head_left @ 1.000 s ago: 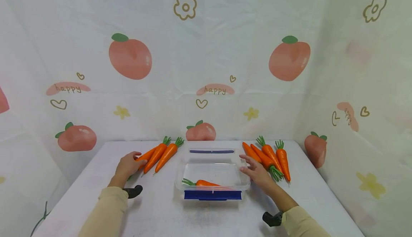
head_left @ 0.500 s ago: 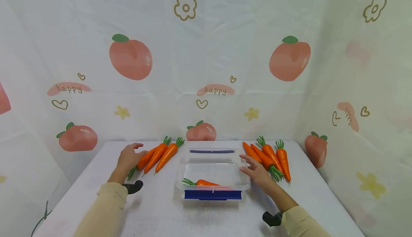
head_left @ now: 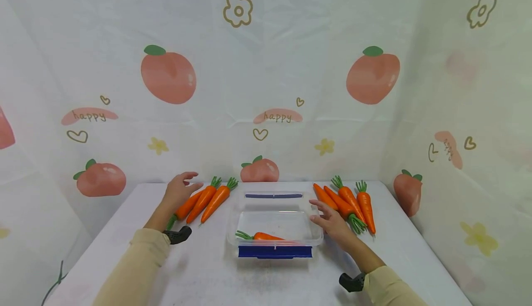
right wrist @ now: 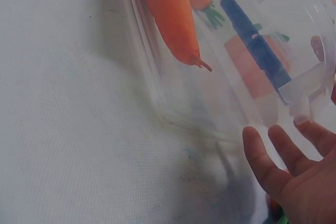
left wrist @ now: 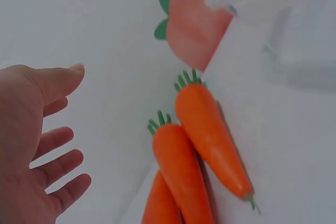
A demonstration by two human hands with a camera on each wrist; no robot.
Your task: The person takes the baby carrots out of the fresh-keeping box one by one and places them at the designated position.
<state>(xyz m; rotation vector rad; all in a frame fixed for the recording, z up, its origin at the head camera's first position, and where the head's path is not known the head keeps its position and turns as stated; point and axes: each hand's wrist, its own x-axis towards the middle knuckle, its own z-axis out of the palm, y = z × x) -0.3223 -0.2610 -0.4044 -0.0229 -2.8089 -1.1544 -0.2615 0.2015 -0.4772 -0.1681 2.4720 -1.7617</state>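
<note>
My left hand [head_left: 178,193] hovers over the left group of carrots [head_left: 203,201], its fingers spread and nothing between them. In the left wrist view that hand [left wrist: 31,140] is apart from the carrots [left wrist: 181,171]. A clear plastic box [head_left: 274,218] with blue clips stands in the middle, one carrot [head_left: 268,236] lying inside near its front wall. My right hand [head_left: 332,225] is at the box's right side with relaxed fingers. In the right wrist view its fingertips [right wrist: 253,136] are at the box wall; whether they touch cannot be told.
Several more carrots [head_left: 349,202] lie in a group behind and beside my right hand. A patterned curtain [head_left: 266,66] hangs behind the white table [head_left: 274,283] and along its sides. Each wrist wears a black strap-on piece [head_left: 351,282].
My left hand has lifted off the leftmost carrot and moved toward the back and right, above the carrot group. The right hand and the box have stayed where they were.
</note>
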